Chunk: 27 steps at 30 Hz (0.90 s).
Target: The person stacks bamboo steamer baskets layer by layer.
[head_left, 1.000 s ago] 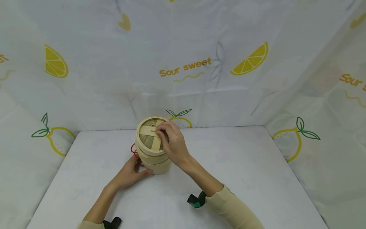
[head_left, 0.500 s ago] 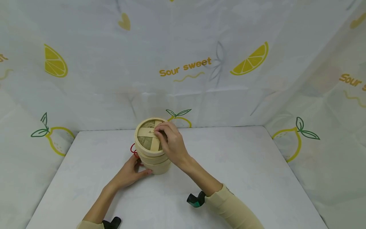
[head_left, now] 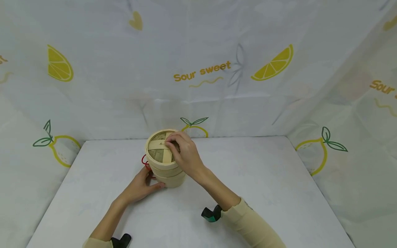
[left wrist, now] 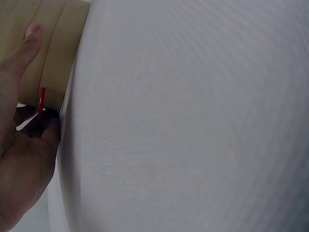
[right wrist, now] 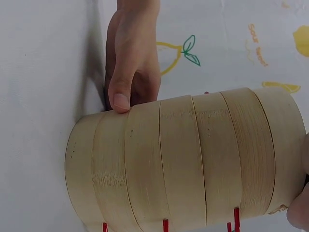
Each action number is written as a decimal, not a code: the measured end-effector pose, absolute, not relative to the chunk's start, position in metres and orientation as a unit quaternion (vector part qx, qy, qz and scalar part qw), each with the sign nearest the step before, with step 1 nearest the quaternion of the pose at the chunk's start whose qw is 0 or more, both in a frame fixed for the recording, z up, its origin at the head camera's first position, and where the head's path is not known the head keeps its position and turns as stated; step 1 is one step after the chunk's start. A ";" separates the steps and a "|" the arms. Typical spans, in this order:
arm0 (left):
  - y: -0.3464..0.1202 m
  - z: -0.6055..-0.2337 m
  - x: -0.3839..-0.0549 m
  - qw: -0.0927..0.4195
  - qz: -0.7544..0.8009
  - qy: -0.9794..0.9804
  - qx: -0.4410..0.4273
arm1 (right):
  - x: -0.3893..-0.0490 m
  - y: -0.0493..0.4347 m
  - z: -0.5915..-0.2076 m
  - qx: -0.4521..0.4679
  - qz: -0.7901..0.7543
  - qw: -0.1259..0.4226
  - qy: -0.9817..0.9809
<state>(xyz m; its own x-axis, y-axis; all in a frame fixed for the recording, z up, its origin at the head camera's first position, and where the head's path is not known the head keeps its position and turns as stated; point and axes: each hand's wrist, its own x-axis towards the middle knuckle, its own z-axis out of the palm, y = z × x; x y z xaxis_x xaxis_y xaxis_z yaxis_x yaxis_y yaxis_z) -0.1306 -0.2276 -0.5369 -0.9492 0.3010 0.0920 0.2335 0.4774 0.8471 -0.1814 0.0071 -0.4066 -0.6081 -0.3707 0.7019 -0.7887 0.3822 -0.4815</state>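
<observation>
A stack of round bamboo steamers (head_left: 170,181) stands upright on the white table, with a woven lid (head_left: 156,156) on top. My right hand (head_left: 187,153) pinches the small loop at the middle of the lid, and its fingertips (right wrist: 299,210) show at the edge of the right wrist view. Low on the stack's left side, my left hand (head_left: 139,186) grips the bottom steamer (left wrist: 60,63), thumb in front and fingers behind. Red cord handles (right wrist: 165,225) stick out from the steamers' sides. In the right wrist view, the lid lies flush along the stack.
The white tabletop (head_left: 263,179) extends on both sides of the stack. Close behind rises a white curtain (head_left: 124,86) with lemon prints, which also walls in the left and right sides. Black wrist mounts (head_left: 212,214) hang beside both sleeves.
My right hand has shifted slightly left and down with the lid, which now lies more squarely over the stack. My left hand keeps its place on the bottom steamer.
</observation>
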 end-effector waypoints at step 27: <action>-0.226 -0.535 -0.129 0.038 0.491 0.856 0.155 | -0.182 0.008 -0.406 0.356 0.448 0.213 -0.792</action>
